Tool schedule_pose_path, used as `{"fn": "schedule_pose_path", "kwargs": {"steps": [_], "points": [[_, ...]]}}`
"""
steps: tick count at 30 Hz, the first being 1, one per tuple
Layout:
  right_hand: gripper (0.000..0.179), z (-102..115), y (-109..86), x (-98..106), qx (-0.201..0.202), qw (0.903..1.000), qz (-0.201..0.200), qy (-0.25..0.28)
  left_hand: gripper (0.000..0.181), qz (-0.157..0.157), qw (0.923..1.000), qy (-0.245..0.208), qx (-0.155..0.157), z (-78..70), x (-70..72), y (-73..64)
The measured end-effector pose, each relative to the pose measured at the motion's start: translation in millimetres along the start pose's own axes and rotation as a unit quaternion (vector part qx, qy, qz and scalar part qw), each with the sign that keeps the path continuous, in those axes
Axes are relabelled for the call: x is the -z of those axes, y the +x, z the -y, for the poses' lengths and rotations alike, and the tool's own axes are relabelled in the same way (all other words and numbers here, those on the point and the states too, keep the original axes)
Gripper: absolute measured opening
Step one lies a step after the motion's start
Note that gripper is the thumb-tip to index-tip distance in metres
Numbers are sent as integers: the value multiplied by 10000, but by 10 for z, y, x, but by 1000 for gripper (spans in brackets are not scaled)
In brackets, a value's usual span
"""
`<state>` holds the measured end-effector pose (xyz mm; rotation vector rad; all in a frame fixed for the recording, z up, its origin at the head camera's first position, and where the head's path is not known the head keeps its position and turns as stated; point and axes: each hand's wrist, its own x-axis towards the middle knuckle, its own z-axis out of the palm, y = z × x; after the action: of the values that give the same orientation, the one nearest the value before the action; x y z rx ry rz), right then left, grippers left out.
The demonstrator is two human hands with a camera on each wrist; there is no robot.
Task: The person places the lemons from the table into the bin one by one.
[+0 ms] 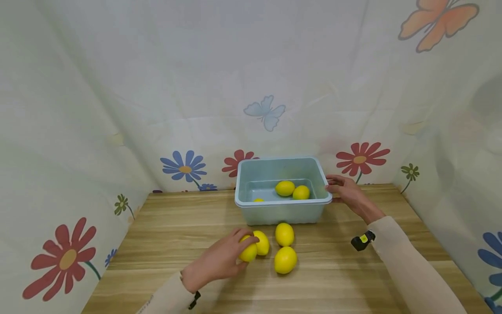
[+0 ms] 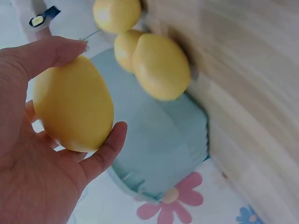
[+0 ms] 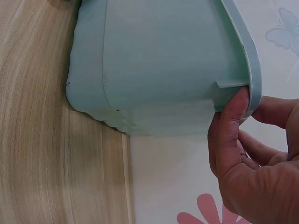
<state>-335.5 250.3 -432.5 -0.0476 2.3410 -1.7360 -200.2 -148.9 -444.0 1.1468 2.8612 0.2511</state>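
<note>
A light blue plastic bin stands toward the back of the wooden table, with several lemons inside, two of them in plain sight and one mostly hidden by the front wall. My left hand grips a lemon between thumb and fingers in front of the bin. Close by on the table lie three more lemons, one right beside the held one, the others to its right. My right hand pinches the bin's rim at its right side, thumb and fingers on either side of the edge.
The wooden tabletop ends against a white cloth backdrop printed with flowers and butterflies. Cloth also hangs along the left and right sides. A small black device is strapped at the right wrist.
</note>
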Motion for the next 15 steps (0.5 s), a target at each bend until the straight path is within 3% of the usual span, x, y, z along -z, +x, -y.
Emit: {"fn": "schedule_pose_path", "kwargs": {"steps": [7,15], "points": [[62,-7,9,0,7,10000,-1,-4,60,-289,9996,46,21,51,207,74],[62,1,-2,-6,12,10000,15,7,59,-845,9963,166,-67,87,440,164]]}}
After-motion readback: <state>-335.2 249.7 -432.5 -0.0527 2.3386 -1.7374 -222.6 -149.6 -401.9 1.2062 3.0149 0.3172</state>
